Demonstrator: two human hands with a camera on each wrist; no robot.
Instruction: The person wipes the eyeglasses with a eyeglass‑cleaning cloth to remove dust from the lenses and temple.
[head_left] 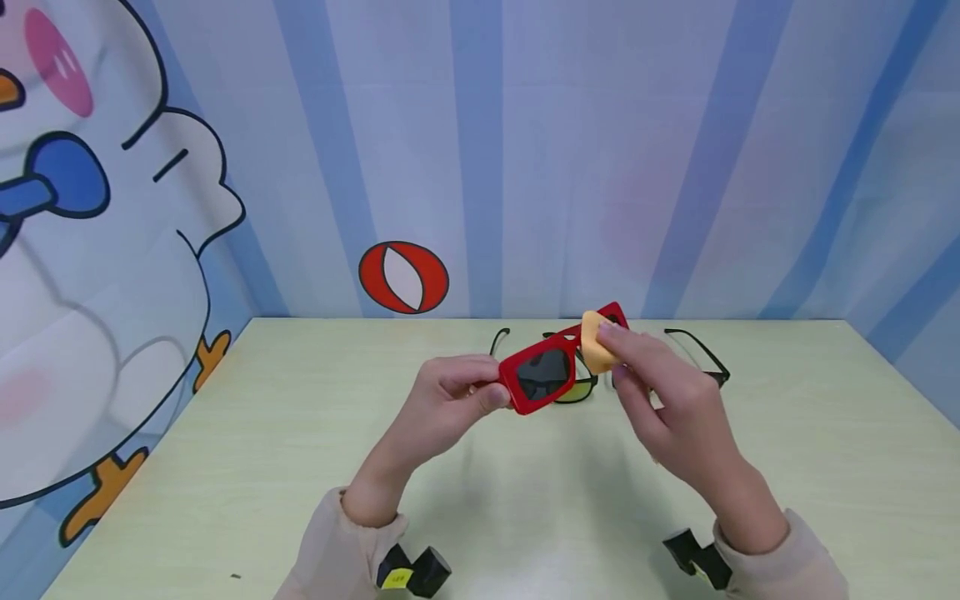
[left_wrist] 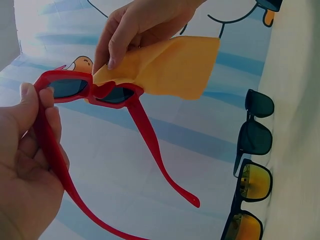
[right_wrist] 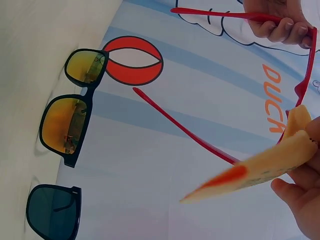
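Observation:
Red-framed sunglasses (head_left: 537,376) with dark lenses are held up over the table, tilted with one end higher. My left hand (head_left: 459,396) grips them at the hinge corner, thumb and fingers around the start of one temple arm. Both red arms (left_wrist: 159,159) are unfolded in the left wrist view. My right hand (head_left: 667,400) pinches a yellow-orange cloth (left_wrist: 172,67) against the other lens, near the nose bridge. The cloth covers part of that lens and hangs off to one side; a red-orange print (right_wrist: 220,181) shows on it in the right wrist view.
Behind the hands, black-framed sunglasses with yellow mirrored lenses (right_wrist: 63,125) stand on the pale table (head_left: 337,467). Beside them is a dark-lensed pair (right_wrist: 53,212). A blue striped backdrop (head_left: 555,167) with cartoon prints rises at the table's back edge.

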